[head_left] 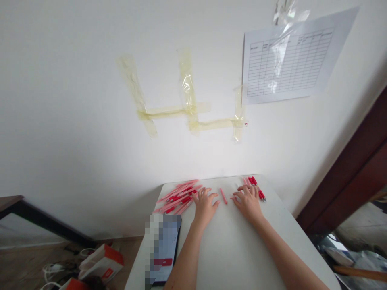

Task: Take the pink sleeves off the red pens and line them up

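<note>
My left hand (205, 203) hovers over or rests at the right edge of a loose pile of pink and red pens (178, 196), its fingers spread and bent. I cannot tell whether its fingertips touch a pen. A single pink pen piece (223, 195) lies on the table between my hands. Over on the right, my right hand (249, 201) is palm down with its fingers apart. A small pinkish tip shows by its fingers, too small to make out. Just beyond that hand lie several red and pink pens (253, 181), partly hidden by it.
The white table (223, 253) stands against a wall with yellowed tape (189, 92) and a printed form (287, 60). A phone or tablet (166, 249), partly blurred out, lies at the table's left edge. On the floor at left are paper bags (101, 262) and cables.
</note>
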Demonstrator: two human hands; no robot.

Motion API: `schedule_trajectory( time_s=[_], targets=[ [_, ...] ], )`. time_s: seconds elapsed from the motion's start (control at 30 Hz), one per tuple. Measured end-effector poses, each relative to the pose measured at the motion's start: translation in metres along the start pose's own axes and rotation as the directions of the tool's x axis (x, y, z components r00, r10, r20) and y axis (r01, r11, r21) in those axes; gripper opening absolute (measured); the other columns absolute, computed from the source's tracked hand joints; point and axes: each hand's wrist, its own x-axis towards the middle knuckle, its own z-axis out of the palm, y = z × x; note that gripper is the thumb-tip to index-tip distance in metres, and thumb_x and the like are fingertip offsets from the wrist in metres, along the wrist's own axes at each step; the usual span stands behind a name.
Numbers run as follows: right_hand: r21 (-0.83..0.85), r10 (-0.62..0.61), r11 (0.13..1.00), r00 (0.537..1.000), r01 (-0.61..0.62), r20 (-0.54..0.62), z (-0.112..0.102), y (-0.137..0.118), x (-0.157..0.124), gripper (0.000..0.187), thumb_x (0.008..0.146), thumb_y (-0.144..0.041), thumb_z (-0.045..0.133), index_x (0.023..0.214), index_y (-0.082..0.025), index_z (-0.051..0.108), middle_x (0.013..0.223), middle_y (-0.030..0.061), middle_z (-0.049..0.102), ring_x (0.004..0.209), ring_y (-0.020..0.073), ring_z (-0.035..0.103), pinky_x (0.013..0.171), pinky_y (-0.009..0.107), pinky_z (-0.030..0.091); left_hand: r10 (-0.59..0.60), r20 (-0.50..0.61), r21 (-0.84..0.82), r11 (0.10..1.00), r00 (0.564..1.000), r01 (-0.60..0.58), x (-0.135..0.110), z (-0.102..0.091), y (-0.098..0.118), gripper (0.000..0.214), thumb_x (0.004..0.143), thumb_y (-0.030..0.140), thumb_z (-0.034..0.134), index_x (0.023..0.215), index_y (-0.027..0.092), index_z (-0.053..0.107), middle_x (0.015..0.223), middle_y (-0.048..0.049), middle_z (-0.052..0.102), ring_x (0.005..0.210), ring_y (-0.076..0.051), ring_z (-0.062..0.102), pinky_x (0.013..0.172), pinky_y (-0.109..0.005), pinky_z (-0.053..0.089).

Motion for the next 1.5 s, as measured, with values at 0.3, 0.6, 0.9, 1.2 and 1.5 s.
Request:
schedule_trajectory(
  time_s=[0.3,0.6,0.9,1.2,1.5],
  targets=[
    [0.006,-0.004,1.0,1.0,0.004,0.002,0.003,-0.001,0.003,0.02,0.092,-0.036,0.06,0.088,-0.03,0.078,0.112,0.0063,0.067,0.121,0.0305,0.049,0.116,0.062,0.022,-0.004,-0.003,-0.013,1.0,1.0,0.004,0.0,-0.001,0.001,0.024,0.087,0.033,0.067,0.11,0.036,0.073,0.14,-0.0035,0.059,0.14,-0.032,0.039,0.117,-0.074,0.015],
    [0.08,-0.079,0.994,0.995,0.074,0.06,0.005,0.008,0.001,0.017,0.092,-0.033,0.059,0.09,-0.029,0.075,0.116,0.0066,0.066,0.124,0.0298,0.048,0.114,0.06,0.027,0.011,0.0,-0.028,1.0,1.0,-0.011,0.0,0.002,0.002,0.025,0.087,0.033,0.067,0.111,0.036,0.072,0.139,-0.0032,0.058,0.139,-0.032,0.039,0.117,-0.073,0.015],
    [0.204,-0.154,0.971,0.977,0.122,0.149,-0.002,0.016,-0.001,0.011,0.087,-0.035,0.068,0.088,-0.035,0.079,0.118,0.0035,0.066,0.127,0.0288,0.047,0.113,0.053,0.032,0.123,0.03,-0.067,0.99,0.992,-0.12,-0.005,0.009,0.02,0.018,0.083,0.037,0.074,0.101,0.039,0.075,0.135,0.0009,0.061,0.139,-0.03,0.04,0.119,-0.074,0.008],
    [0.242,-0.171,0.962,0.968,0.125,0.181,-0.002,0.022,0.0,0.008,0.082,-0.035,0.074,0.087,-0.038,0.08,0.12,0.0019,0.068,0.128,0.0284,0.048,0.112,0.051,0.036,0.175,0.039,-0.078,0.982,0.984,-0.171,-0.007,0.02,0.024,0.016,0.08,0.038,0.077,0.097,0.039,0.077,0.138,-0.0001,0.058,0.14,-0.029,0.039,0.121,-0.073,0.004],
    [0.249,-0.154,0.962,0.975,0.11,0.163,-0.006,0.038,0.002,0.006,0.076,-0.036,0.078,0.082,-0.035,0.079,0.12,0.0013,0.067,0.131,0.0323,0.044,0.111,0.059,0.034,0.179,0.022,-0.071,0.982,0.984,-0.177,-0.007,0.023,0.026,0.013,0.08,0.041,0.077,0.091,0.035,0.077,0.139,-0.0006,0.058,0.14,-0.029,0.039,0.121,-0.073,0.002]
  ],
)
